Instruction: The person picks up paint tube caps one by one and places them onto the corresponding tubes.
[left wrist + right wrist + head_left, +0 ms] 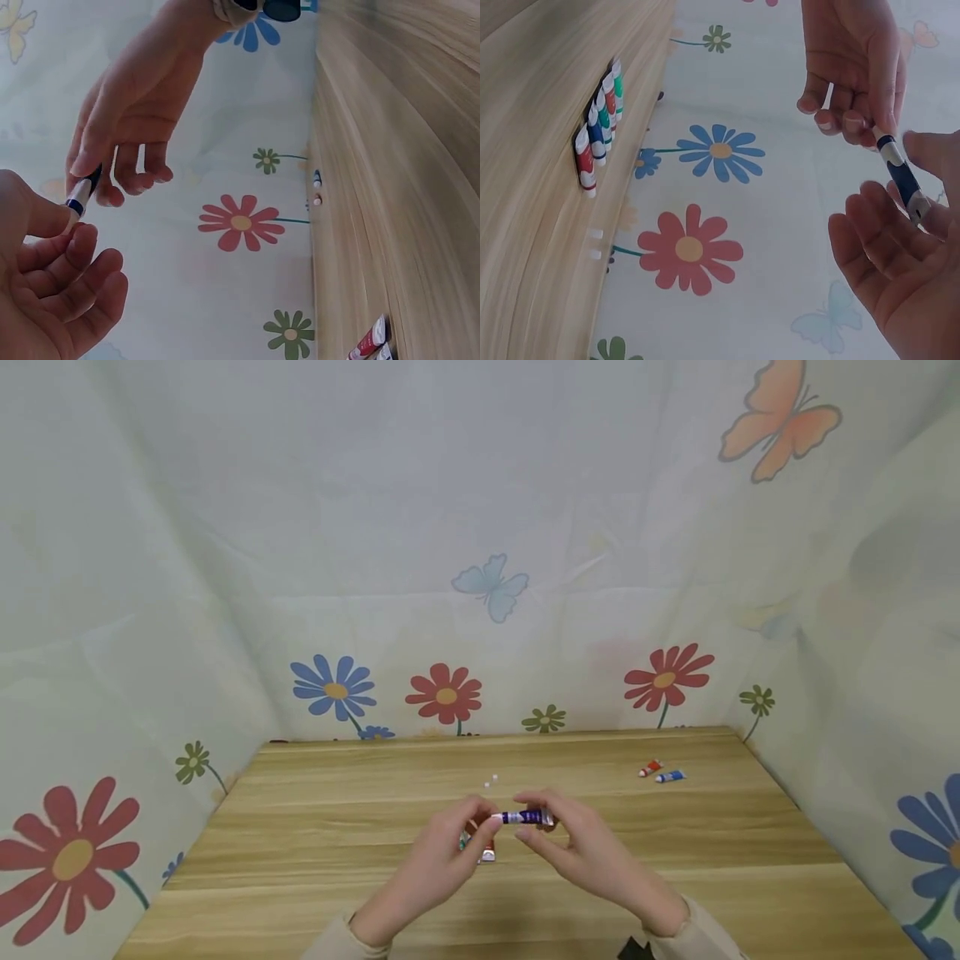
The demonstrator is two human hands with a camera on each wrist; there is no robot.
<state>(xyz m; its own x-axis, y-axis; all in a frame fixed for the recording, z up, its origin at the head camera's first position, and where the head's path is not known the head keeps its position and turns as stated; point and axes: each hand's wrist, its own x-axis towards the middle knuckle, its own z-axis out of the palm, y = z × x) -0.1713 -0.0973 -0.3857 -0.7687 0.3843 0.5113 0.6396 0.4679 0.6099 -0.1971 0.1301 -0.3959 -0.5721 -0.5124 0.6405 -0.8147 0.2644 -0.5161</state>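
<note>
A dark blue paint tube lies level between both hands above the table. My left hand pinches its white-capped end between thumb and forefinger; the other left fingers are loosely bent. Around the tube's flat tail, my right hand has thumb and forefinger spread, with a gap to the tube on each side in the head view. The right wrist view shows the tail of the tube against the right fingers. Under the left hand, a red paint tube on the table is partly hidden.
Several paint tubes lie in a row, including a blue tube and a red tube. Two small white caps sit behind the hands. At the back right lie another red tube and a blue tube. Flowered cloth encloses the wooden table.
</note>
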